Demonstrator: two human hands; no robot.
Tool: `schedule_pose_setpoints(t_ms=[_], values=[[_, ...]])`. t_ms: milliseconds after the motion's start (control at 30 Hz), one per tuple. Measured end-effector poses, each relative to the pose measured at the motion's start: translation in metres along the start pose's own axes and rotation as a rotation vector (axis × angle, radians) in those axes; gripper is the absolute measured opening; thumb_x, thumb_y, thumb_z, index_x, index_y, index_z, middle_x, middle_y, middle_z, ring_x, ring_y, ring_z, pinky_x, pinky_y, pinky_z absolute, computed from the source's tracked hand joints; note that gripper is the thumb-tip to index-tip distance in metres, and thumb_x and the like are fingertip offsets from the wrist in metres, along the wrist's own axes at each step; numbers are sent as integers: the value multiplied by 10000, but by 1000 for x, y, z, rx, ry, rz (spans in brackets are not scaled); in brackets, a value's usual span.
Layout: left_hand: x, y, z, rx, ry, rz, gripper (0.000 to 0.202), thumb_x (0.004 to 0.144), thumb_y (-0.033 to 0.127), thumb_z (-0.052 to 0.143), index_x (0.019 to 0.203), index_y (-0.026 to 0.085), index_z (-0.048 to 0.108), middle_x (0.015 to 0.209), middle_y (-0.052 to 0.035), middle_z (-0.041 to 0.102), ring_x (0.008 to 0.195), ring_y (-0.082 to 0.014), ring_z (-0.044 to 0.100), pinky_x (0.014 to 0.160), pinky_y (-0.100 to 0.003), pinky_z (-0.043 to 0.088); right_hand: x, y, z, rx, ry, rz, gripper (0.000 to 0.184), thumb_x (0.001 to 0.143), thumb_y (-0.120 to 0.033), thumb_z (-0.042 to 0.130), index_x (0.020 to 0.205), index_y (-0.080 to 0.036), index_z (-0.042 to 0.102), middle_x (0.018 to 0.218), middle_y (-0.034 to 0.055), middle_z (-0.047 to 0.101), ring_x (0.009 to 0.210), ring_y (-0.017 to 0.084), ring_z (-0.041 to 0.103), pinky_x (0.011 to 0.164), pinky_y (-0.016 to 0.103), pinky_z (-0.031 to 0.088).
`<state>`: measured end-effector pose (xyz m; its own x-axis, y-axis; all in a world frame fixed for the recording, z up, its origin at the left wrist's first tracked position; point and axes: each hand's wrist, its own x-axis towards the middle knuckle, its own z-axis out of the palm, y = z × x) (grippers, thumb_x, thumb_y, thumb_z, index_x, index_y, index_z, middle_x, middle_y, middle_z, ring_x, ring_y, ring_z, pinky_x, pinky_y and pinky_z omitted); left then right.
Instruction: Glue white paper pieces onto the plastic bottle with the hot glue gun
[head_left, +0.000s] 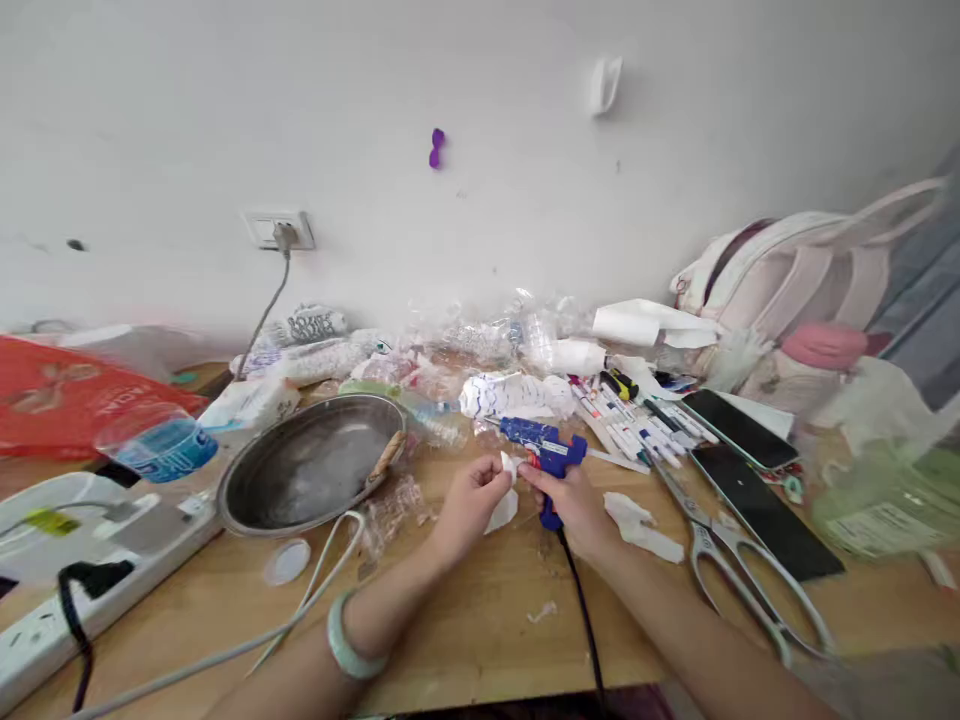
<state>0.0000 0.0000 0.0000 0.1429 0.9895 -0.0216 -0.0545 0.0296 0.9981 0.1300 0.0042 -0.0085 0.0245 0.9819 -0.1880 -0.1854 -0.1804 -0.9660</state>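
Off-white wall (495, 230) behind, matte and scuffed; before it a wooden tabletop (487, 640), warm-grained, heaped along the far edge with crumpled clear plastic (487, 335), glossy and wrinkled. Both forearms in over the near edge, converging near the tabletop's middle.

Left hand (476, 490): nearly closed, thumb and forefinger pinching a small white scrap (511, 464), creased, paper-like; other fingers curled in. Smooth, rounded, pale green bangle (349, 645) on that forearm. Another white piece (504, 510) just under the hand; cannot tell whether joined to the scrap.

Right hand (577, 500): closed round the handle of a blue glue gun (553, 457), thumb extended leftward to the scrap; cannot tell touching from just beside. Hard plastic body, nozzle pointing leftward beyond the left hand; thin black cord (581, 610) down over the near edge.

Toward the left edge: shallow metal pan (236, 512), rounded, dull grey inside. Toward the near-left corner: glossy white power strip (112, 605).

Right of the gun: torn white paper (645, 527), limp, ragged; big grey scissors (705, 540), blades toward the far edge, loops toward the near edge. Beside them, two flat, dark phones (765, 510). Farther back, slim white markers (637, 430) in a loose spread. Toward the far-right corner: soft, pale backpack (795, 270).
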Motion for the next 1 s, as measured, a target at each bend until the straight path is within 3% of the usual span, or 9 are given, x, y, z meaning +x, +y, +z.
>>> schedule_pose_setpoints(t_ms=[200,667,1000], values=[[0,3,0,-25,11,-6,252,609,390,570,535,190,436,394,98,345,389,-50,265,419,-198,185,-5,-5,1,90,-14,45,343,505,-388,751,693,-161,576,461,-66,493,414,67,395,415,201,284],[-3,3,1,-21,-70,-70,317,602,456,605,567,191,434,410,95,356,388,-51,268,417,-196,192,-2,2,-2,-41,-19,-45,292,551,-376,731,705,-162,608,455,-71,465,444,94,403,466,233,307],[-4,-6,0,112,-75,21,315,667,459,569,594,186,429,492,78,343,473,-71,295,467,-208,217,-3,3,-2,-103,29,-103,214,570,-322,703,702,-175,623,527,-53,492,487,98,399,502,244,304]])
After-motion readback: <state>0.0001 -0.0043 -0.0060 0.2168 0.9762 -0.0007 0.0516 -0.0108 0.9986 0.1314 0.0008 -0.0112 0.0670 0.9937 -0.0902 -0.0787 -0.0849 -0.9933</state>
